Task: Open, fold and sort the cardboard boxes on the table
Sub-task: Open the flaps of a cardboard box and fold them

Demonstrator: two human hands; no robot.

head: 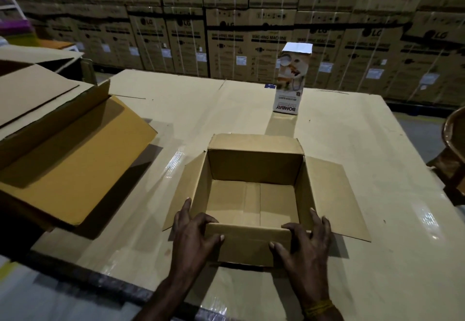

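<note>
A small brown cardboard box (254, 169) stands open on the table (176, 119), its side flaps spread left and right and its inside bare. My left hand (193, 235) grips the near flap at its left corner, thumb over the top edge and fingers on the outer face. My right hand (304, 240) grips the same flap at its right corner. A tall white printed carton (289, 86) stands upright at the far middle of the table.
A large open cardboard box (63, 144) with wide flaps lies at the left, overlapping the table edge. Stacked washing-machine cartons (251, 31) form a wall behind. A brown chair (453, 149) stands at the right edge.
</note>
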